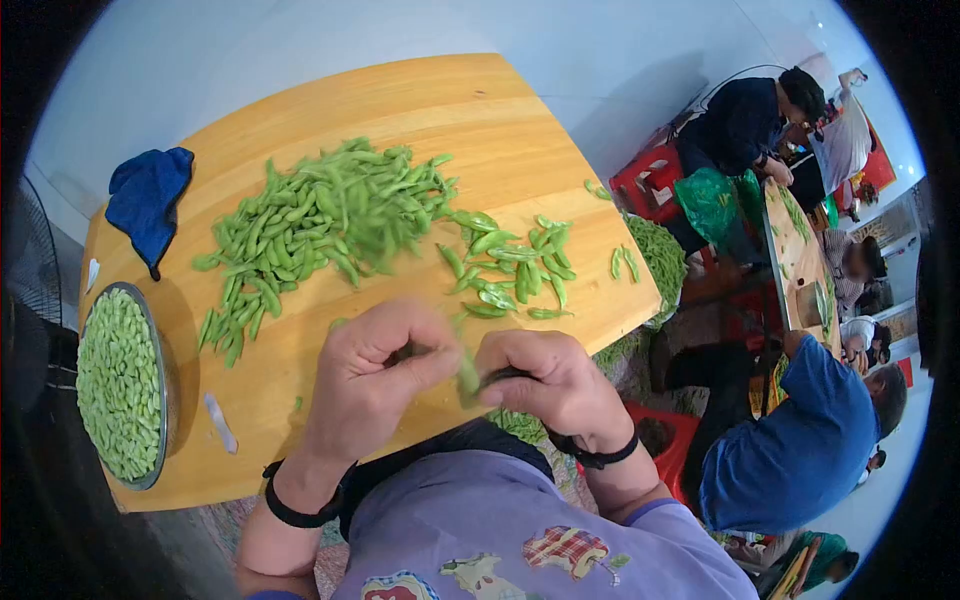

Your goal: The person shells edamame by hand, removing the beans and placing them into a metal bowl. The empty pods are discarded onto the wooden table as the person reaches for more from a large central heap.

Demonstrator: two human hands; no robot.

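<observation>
Above the table's near edge, my left hand [385, 360] is closed in a pinch on a green soybean pod [467, 374], which is blurred. My right hand [555, 385] is beside it, fingers curled round something small and dark [505, 376] that I cannot make out. The dark thing points at the pod. Beyond my hands lies a large heap of whole soybean pods [290, 225], its right part smeared by motion. A smaller group of pods [515, 265] is spread to its right. At the left, a metal bowl [160, 400] is full of shelled green soybeans [118, 385].
The wooden table [440, 100] stands against a pale wall. A blue cloth [150, 200] and a white strip [220, 422] lie on its left side. Right of it are a heap of pods [655, 260] and red stools [650, 180]. People sit around another table [790, 240].
</observation>
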